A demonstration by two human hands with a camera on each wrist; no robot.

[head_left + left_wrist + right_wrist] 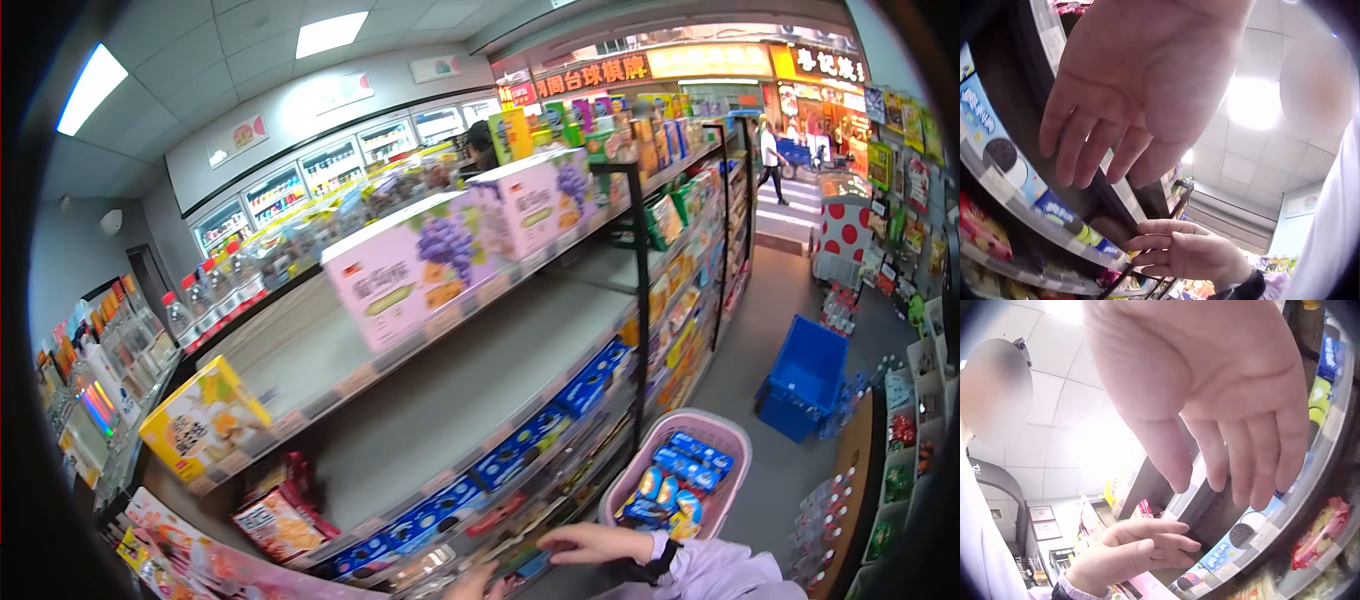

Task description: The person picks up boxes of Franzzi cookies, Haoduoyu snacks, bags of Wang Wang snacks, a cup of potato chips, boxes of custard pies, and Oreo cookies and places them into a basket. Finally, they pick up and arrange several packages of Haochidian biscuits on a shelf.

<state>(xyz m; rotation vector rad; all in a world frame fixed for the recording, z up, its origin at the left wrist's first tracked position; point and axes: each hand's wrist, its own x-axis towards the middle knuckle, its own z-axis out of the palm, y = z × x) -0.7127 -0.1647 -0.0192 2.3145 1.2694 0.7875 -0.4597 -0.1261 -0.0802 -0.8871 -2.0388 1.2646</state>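
Note:
Both hands are empty, fingers loosely extended, before the shelf rack. In the head view the right hand is at the bottom centre, left of a pink basket holding blue snack packs; the left hand shows only partly at the lower edge. The left wrist view has the left hand large, palm in view, and the right hand below it. From the right wrist, the right hand fills the top and the left hand lies lower. Blue cookie boxes line a lower shelf.
Purple grape-print boxes and a yellow box stand on the upper shelf. Red-and-white packs lie lower left. A blue crate is on the aisle floor, with bottles at the right. A person walks outside.

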